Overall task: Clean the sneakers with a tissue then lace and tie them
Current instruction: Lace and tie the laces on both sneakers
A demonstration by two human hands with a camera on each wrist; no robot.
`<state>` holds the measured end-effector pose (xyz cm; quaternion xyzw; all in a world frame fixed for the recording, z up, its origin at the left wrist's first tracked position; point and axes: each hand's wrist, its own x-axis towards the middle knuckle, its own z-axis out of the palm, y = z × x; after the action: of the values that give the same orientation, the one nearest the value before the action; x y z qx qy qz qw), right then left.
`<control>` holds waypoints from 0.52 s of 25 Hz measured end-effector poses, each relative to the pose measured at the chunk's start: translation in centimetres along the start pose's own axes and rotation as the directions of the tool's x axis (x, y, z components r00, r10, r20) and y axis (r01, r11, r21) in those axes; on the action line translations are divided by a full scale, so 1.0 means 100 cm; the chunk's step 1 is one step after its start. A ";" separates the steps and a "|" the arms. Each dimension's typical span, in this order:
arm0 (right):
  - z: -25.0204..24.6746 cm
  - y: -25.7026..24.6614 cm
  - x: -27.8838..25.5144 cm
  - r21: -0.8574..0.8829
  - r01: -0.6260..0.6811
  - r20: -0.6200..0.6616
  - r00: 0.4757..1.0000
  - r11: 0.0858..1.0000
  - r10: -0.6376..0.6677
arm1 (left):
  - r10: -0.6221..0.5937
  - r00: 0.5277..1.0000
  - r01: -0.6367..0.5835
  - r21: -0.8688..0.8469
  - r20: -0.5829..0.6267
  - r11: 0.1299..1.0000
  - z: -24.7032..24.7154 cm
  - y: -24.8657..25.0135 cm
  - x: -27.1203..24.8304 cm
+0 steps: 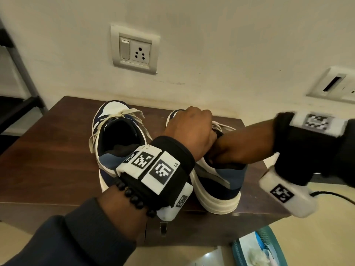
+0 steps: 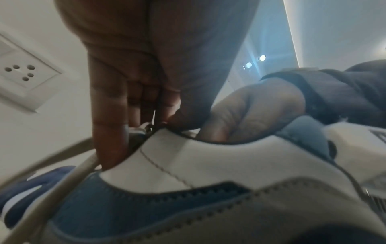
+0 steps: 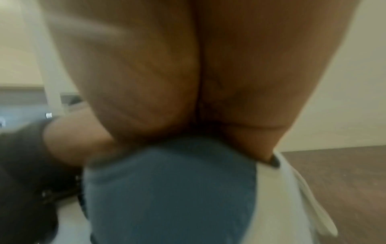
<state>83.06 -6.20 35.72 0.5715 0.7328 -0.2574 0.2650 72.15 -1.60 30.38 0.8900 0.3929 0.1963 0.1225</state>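
Note:
Two white-and-navy sneakers stand heel-toward-me on a dark wooden table (image 1: pixel 48 150). The left sneaker (image 1: pixel 119 135) has cream laces loosely crossed over its tongue. My left hand (image 1: pixel 190 129) hovers over the right sneaker (image 1: pixel 221 181), fingers curled down; in the left wrist view its fingertips (image 2: pixel 160 122) pinch a thin lace at the top of the white eyelet flap (image 2: pixel 188 156). My right hand (image 1: pixel 230 148) comes in from the right with curled fingers tucked into the sneaker's opening (image 2: pixel 250 113); what they grip is hidden. The right wrist view shows only palm and blue heel (image 3: pixel 167 189).
A teal tissue pack (image 1: pixel 257 250) lies on the floor at the lower right. A black cable (image 1: pixel 334 196) trails from the right. The wall with a socket plate (image 1: pixel 135 49) stands right behind the table. A dark rack (image 1: pixel 11 104) is at the far left.

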 end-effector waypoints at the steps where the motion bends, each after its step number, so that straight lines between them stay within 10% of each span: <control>1: -0.004 0.005 -0.005 0.064 0.065 0.025 0.997 0.996 -0.066 | -0.001 1.000 0.001 0.004 0.001 1.000 0.002 0.001 0.000; 10: -0.004 -0.006 0.012 -0.266 -0.102 -0.037 0.995 0.959 0.096 | 0.052 0.995 -0.052 0.004 0.086 0.999 -0.005 -0.005 0.006; 13: -0.002 -0.005 0.015 -0.068 -0.210 -0.035 0.977 0.975 0.208 | 0.072 0.992 -0.068 -0.046 0.105 0.997 -0.011 -0.008 0.007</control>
<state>82.27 -5.12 34.84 0.6391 0.6810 -0.1938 0.3003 71.54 -0.47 31.23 0.9096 0.3500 0.1608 0.1554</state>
